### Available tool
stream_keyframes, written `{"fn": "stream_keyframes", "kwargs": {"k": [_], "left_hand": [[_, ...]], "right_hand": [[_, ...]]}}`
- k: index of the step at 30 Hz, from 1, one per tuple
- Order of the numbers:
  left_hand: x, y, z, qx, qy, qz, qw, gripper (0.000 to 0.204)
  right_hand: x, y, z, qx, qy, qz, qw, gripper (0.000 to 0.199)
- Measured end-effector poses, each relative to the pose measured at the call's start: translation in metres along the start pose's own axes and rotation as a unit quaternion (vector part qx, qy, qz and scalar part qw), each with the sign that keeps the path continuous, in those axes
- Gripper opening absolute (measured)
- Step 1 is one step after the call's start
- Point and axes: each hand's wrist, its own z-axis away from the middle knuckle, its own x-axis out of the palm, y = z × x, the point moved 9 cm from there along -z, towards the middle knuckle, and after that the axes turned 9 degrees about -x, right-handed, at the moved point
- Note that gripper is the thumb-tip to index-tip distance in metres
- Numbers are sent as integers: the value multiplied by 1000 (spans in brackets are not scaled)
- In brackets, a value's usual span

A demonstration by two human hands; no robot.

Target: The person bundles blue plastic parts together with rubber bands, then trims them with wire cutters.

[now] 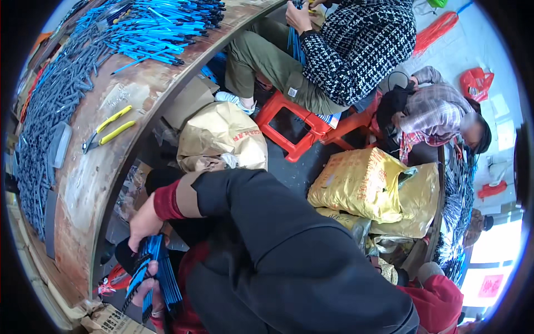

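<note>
A bundle of thin blue rods with black ends [167, 273] is gathered low at the left, over my lap beside the table edge. My left hand [150, 292] is closed around the bundle from below, its fingers partly covered by the rods. From above, my right hand [146, 222] reaches down with its thumb and fingers closed on the top ends of the rods. Its fingertips are partly hidden. The wooden table [92, 183] beside my hands bears a pair of yellow-handled pliers [111, 127] and a large heap of similar blue rods [161, 28].
Dark grey pieces [50, 128] are piled along the table's far-left side. A paper sack [222, 139], a red plastic stool [289, 125] and yellow sacks [359, 183] stand on the floor. One person in a checked jacket [361, 50] sits nearby; another in plaid [439, 106] works at the right.
</note>
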Motion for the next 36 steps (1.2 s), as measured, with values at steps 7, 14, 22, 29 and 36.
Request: {"fn": "stream_keyframes", "kwargs": {"k": [7,14,22,29,36], "left_hand": [[-9,-53,53,-76,41,52,995,22],[-19,-75,33,-122,104,147,976,16],[-28,-97,17,-209,123,163,956,16],[-37,-112,-8,-324,153,147,922,21],[-71,-43,18,-292,120,-310,897,18]], "right_hand": [[88,31,5,67,-65,-95,991,36],[93,58,5,59,-153,-29,986,27],[62,43,21,102,-121,21,987,32],[-50,-11,16,49,306,-334,890,43],[-15,-10,-42,183,470,-165,847,48]]}}
